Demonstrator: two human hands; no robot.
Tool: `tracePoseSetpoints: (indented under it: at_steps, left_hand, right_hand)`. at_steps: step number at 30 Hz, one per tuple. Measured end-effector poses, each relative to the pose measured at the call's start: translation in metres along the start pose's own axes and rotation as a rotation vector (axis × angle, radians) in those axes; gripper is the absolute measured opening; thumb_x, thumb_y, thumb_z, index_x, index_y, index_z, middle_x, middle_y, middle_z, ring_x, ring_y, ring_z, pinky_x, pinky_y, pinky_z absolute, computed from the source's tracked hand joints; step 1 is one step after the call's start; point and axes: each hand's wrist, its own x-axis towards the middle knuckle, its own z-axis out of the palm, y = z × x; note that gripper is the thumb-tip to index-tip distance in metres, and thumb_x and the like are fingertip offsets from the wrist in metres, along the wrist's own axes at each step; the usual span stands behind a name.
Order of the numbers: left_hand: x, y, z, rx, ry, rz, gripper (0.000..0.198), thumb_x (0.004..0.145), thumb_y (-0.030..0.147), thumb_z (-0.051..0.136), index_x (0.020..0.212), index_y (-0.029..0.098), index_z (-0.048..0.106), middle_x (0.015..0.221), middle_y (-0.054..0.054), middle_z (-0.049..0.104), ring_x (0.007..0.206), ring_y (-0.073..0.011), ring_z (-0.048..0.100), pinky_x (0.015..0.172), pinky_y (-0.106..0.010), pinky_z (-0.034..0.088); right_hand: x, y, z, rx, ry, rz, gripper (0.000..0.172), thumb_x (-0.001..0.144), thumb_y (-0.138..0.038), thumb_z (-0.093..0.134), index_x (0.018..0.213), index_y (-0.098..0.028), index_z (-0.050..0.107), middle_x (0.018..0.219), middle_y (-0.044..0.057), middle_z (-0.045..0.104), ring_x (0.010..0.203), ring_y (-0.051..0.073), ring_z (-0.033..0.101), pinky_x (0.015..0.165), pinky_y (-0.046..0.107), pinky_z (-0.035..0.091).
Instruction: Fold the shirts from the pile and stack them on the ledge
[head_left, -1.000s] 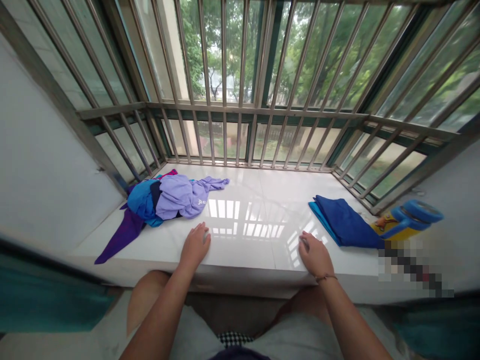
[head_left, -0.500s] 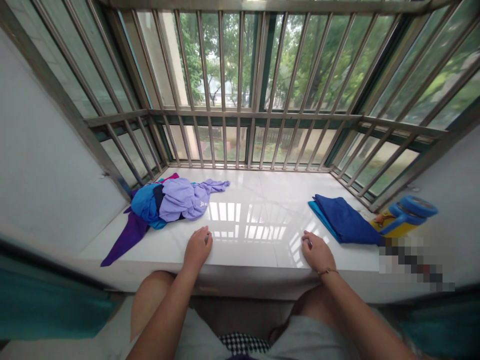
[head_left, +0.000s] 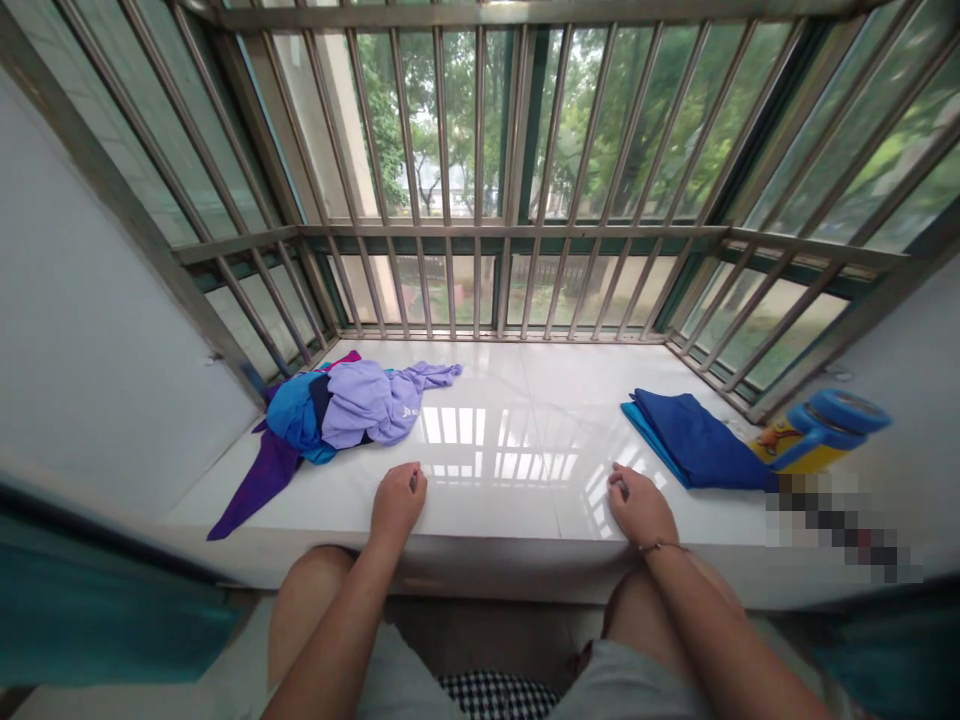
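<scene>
My left hand rests loosely curled on the white window sill, near its front edge. I see nothing held in it. Beyond it, to the left, lies a crumpled heap of clothes: a lilac garment on top, a bright blue piece and a purple piece trailing toward the edge. My right hand, with a thin bracelet at the wrist, also lies curled on the sill, its fingertips folded in and no object showing. Nearest to it is a folded dark blue garment over a lighter blue layer.
A blue and yellow bottle stands by the right wall, beside a blurred-out patch. Metal bars close off the window behind the sill. Teal curtains hang low at both sides.
The view has shifted very slightly. Both hands stay in place on the sill, the left one's fingers a little more curled. The clothes have not moved.
</scene>
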Motion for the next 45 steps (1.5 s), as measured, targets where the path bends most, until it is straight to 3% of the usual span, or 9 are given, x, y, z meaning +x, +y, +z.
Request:
tracePoseSetpoints:
  at_steps: [12, 26, 29, 32, 36, 41, 45]
  left_hand:
    - [0.001, -0.002, -0.001, -0.001, -0.005, 0.021, 0.029, 0.099, 0.030, 0.047, 0.103, 0.024, 0.075, 0.111, -0.011, 0.082, 0.109, -0.0301, 0.073, 0.105, -0.045, 0.056]
    - [0.009, -0.003, 0.000, 0.149, -0.038, 0.080, 0.011, 0.096, 0.024, 0.054, 0.094, 0.024, 0.065, 0.112, -0.013, 0.073, 0.112, -0.0305, 0.069, 0.106, -0.045, 0.054]
    - [0.008, -0.004, 0.004, 0.186, -0.021, 0.047, 0.015, 0.095, 0.027, 0.058, 0.105, 0.021, 0.068, 0.134, -0.018, 0.068, 0.130, -0.0335, 0.064, 0.113, -0.048, 0.051]
    - [0.009, -0.005, 0.009, 0.232, -0.001, -0.006, 0.034, 0.096, 0.032, 0.062, 0.125, 0.016, 0.068, 0.165, -0.024, 0.048, 0.148, -0.0392, 0.053, 0.118, -0.054, 0.048]
    - [0.023, -0.011, 0.013, 0.267, -0.012, -0.087, 0.044, 0.097, 0.036, 0.062, 0.135, 0.014, 0.068, 0.175, -0.026, 0.035, 0.155, -0.0446, 0.044, 0.117, -0.060, 0.047]
    - [0.045, -0.018, 0.013, 0.301, -0.069, -0.101, 0.045, 0.101, 0.031, 0.053, 0.138, 0.011, 0.068, 0.167, -0.027, 0.049, 0.153, -0.0457, 0.045, 0.118, -0.062, 0.046]
    - [0.049, -0.016, 0.015, 0.294, -0.113, 0.001, 0.037, 0.105, 0.018, 0.042, 0.116, 0.010, 0.077, 0.136, -0.026, 0.072, 0.133, -0.0354, 0.064, 0.115, -0.052, 0.048]
  right_hand:
    - [-0.007, -0.004, -0.002, 0.055, 0.068, 0.013, 0.023, 0.095, -0.027, 0.051, 0.094, -0.026, 0.074, 0.127, 0.010, 0.081, 0.120, 0.029, 0.073, 0.110, 0.043, 0.055]
    - [-0.004, -0.004, 0.002, 0.029, 0.049, 0.055, 0.028, 0.098, -0.025, 0.051, 0.100, -0.022, 0.078, 0.126, 0.011, 0.081, 0.116, 0.028, 0.074, 0.103, 0.038, 0.055]
    - [-0.004, -0.004, 0.002, 0.018, 0.055, 0.067, 0.030, 0.098, -0.025, 0.051, 0.103, -0.022, 0.080, 0.123, 0.012, 0.082, 0.114, 0.029, 0.074, 0.101, 0.038, 0.054]
    - [-0.004, -0.006, 0.001, 0.008, 0.056, 0.071, 0.030, 0.099, -0.025, 0.051, 0.102, -0.022, 0.081, 0.121, 0.011, 0.082, 0.112, 0.028, 0.074, 0.099, 0.037, 0.054]
    - [-0.004, -0.011, -0.003, -0.004, 0.057, 0.068, 0.031, 0.099, -0.024, 0.050, 0.097, -0.023, 0.081, 0.121, 0.012, 0.082, 0.112, 0.029, 0.074, 0.099, 0.037, 0.054]
    - [-0.004, -0.013, -0.005, -0.025, 0.045, 0.069, 0.030, 0.098, -0.023, 0.051, 0.097, -0.023, 0.080, 0.122, 0.010, 0.082, 0.111, 0.028, 0.074, 0.099, 0.036, 0.053]
    - [-0.006, -0.016, -0.008, -0.053, 0.020, 0.084, 0.031, 0.101, -0.024, 0.049, 0.094, -0.023, 0.079, 0.115, 0.011, 0.083, 0.106, 0.028, 0.073, 0.094, 0.036, 0.051]
